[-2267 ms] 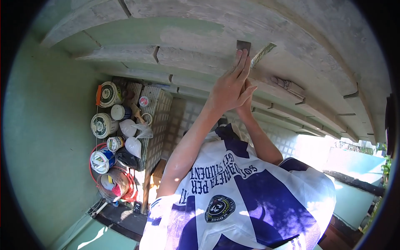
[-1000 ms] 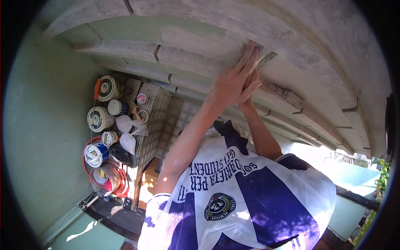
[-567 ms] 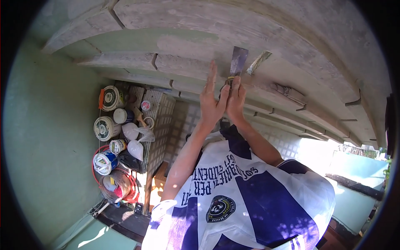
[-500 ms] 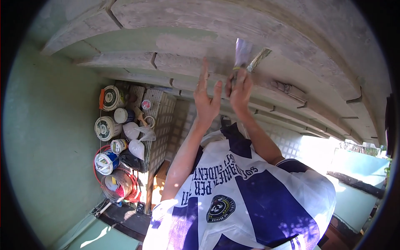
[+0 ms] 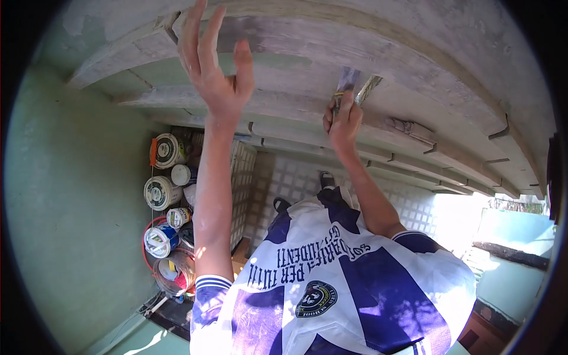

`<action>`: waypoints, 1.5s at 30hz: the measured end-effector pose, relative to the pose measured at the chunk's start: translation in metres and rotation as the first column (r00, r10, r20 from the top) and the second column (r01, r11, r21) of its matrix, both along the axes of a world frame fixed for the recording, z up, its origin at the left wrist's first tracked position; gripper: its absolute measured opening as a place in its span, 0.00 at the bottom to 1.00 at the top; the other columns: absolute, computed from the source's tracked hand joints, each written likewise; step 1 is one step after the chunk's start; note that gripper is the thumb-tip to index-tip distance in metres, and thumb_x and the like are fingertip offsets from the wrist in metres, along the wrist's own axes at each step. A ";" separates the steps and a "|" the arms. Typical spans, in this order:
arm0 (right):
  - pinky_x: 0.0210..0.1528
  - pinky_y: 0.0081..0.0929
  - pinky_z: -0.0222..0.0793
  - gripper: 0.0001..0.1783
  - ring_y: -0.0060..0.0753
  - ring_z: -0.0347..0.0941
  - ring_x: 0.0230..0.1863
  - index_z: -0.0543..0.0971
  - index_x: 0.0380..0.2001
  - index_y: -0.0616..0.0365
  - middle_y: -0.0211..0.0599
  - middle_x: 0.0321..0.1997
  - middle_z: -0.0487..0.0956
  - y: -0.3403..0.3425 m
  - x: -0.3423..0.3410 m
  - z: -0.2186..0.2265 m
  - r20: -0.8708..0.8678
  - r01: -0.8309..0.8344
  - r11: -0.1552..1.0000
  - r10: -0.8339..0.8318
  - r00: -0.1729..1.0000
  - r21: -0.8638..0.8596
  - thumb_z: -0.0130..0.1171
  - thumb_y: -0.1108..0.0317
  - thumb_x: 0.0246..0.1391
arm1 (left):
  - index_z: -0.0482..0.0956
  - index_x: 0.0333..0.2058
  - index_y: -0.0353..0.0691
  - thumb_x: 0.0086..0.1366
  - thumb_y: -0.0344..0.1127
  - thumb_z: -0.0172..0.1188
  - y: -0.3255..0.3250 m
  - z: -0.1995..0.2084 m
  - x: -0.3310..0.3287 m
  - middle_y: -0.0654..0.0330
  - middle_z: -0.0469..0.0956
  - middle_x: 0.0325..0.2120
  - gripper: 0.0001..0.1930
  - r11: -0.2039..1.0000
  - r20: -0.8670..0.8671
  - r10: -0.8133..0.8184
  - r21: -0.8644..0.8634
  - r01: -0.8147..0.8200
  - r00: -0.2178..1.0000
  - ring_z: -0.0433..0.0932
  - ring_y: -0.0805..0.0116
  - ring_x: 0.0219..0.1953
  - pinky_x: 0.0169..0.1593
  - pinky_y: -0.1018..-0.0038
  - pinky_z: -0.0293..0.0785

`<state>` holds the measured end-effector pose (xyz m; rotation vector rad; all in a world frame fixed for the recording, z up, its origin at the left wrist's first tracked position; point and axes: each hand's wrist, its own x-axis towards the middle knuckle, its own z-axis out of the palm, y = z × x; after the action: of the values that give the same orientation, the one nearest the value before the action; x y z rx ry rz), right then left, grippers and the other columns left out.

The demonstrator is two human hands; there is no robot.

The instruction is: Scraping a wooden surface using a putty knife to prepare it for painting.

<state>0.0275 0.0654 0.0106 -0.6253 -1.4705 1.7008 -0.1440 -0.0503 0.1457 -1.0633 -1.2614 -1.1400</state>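
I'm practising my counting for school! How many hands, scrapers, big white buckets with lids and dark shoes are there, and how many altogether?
Left hand and right hand: 2
Scraper, in the right hand: 1
Big white buckets with lids, by the wall: 2
Dark shoes, on the floor: 2
Total: 7

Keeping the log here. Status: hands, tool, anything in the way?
Left hand spread open. Right hand closed on scraper. No obstruction seen there; buckets off left, apart from both hands.

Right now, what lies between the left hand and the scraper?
In the head view, no object shows between the left hand and the scraper: only patchy greenish surface.
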 end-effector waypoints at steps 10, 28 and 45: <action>0.10 0.24 0.50 0.32 0.21 0.57 0.09 0.66 0.22 0.58 0.27 0.12 0.62 -0.021 -0.009 -0.007 0.153 0.116 0.987 -0.098 0.983 -0.115 0.39 0.42 0.70 | 0.83 0.45 0.48 0.65 0.40 0.56 0.013 0.005 -0.037 0.62 0.80 0.43 0.12 0.971 -0.012 -0.078 -0.226 0.073 0.997 0.74 0.58 0.45 0.52 0.64 0.63; 0.14 0.24 0.56 0.30 0.22 0.62 0.12 0.70 0.25 0.59 0.29 0.15 0.66 -0.021 -0.026 0.023 -0.098 0.029 0.997 -0.036 0.995 -0.072 0.47 0.42 0.67 | 0.82 0.38 0.44 0.65 0.42 0.52 0.049 0.010 -0.069 0.60 0.79 0.34 0.13 0.945 -0.416 -0.129 0.224 0.238 0.900 0.75 0.59 0.34 0.41 0.63 0.65; 0.13 0.24 0.50 0.31 0.20 0.55 0.10 0.68 0.21 0.55 0.24 0.12 0.59 -0.027 -0.016 0.012 0.191 0.266 0.956 -0.241 0.952 -0.124 0.52 0.39 0.64 | 0.81 0.34 0.52 0.52 0.41 0.57 0.037 -0.003 -0.043 0.68 0.74 0.28 0.10 0.997 -0.077 -0.030 0.072 0.036 0.997 0.73 0.65 0.31 0.44 0.66 0.68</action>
<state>0.0118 0.0382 0.0227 -1.0217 -1.3218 1.5929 -0.1873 -0.0132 0.1426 -1.0658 -1.1380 -1.1521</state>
